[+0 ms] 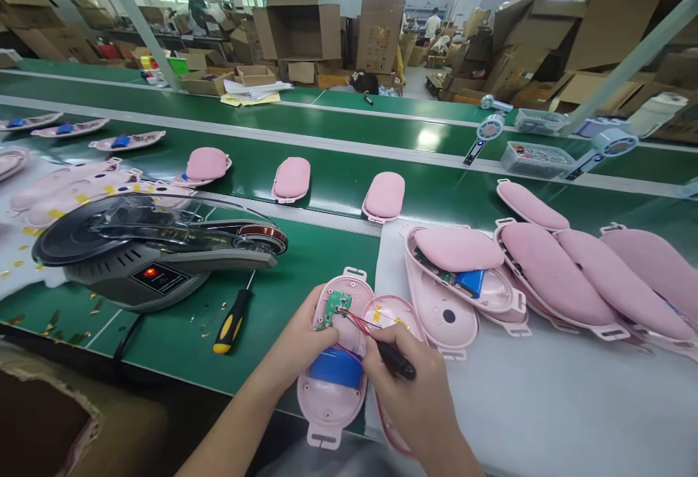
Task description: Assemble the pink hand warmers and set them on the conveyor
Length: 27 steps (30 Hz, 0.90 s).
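An open pink shell point(330, 401) lies in front of me, with a green circuit board point(339, 305) and a blue battery point(337, 368) inside. My left hand point(305, 337) grips the shell's left side, its thumb by the board. My right hand point(408, 375) is closed around a black-handled tool point(396, 359), whose thin tip points at the board. Red wires point(357, 321) run from the board to my right fingers. Beneath my right hand lies another pink shell part point(393, 310) with yellow tape pieces, partly hidden.
A grey tape dispenser point(174, 266) and a yellow-black screwdriver point(233, 321) stand left. Several pink cases point(556, 266) are piled right on white foam point(545, 390). More lie along the green belt point(338, 186). Small fans point(489, 128) and a screw box point(537, 158) sit beyond.
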{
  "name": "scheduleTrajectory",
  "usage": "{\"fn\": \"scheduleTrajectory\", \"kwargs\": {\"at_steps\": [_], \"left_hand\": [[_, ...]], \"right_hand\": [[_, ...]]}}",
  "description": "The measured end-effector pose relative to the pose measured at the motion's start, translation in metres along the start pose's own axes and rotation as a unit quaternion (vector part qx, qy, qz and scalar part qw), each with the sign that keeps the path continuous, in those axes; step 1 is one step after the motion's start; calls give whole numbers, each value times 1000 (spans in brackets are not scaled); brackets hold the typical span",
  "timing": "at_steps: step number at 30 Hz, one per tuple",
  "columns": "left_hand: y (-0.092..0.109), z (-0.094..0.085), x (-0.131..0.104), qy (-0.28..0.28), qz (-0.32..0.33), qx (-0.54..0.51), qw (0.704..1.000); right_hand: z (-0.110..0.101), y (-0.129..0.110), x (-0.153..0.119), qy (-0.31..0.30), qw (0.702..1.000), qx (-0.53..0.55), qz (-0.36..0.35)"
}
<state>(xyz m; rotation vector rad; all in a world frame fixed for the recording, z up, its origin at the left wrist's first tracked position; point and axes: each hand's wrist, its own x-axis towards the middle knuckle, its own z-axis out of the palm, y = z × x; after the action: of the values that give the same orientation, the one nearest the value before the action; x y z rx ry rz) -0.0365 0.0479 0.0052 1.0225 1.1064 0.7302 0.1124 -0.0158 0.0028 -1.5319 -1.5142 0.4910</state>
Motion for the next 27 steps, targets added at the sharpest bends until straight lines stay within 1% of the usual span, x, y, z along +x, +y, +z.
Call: {"fn": "scheduleTrajectory", "kwargs": {"at_steps": [3,7,12,16,19,21,23,25,27], "left_hand": [[1,0,0,-3,3,2,1000],[4,2,-2,7,5,1,1000],[1,1,-1,3,3,-5,1000],[-1,-2,2,-6,-1,-8,1000],[-1,-2,2,-3,4,-7,1000],[-2,-2,0,-3,6,-8,1000],[-4,-1,-1,-9,14,-10,1000],[-6,1,-3,-25,30,-9,999],[-8,4,-5,-39,36,0,999]], "right_hand": [[3,-3,-1,7,999,-29,-30],[8,-4,-6,26,996,-50,-75],[8,-5,-9,34,994,-64,-80],[8,-6,-7,33,994,-69,-81],[2,-6,-3,-11,995,-65,-76],[-5,-6,-1,-26,994,-64,-84],[-12,-7,-3,-11,992,-64,-111],[-17,-8,-8,19,988,-68,-136],[-17,-9,-16,40,986,-75,-140]]}}
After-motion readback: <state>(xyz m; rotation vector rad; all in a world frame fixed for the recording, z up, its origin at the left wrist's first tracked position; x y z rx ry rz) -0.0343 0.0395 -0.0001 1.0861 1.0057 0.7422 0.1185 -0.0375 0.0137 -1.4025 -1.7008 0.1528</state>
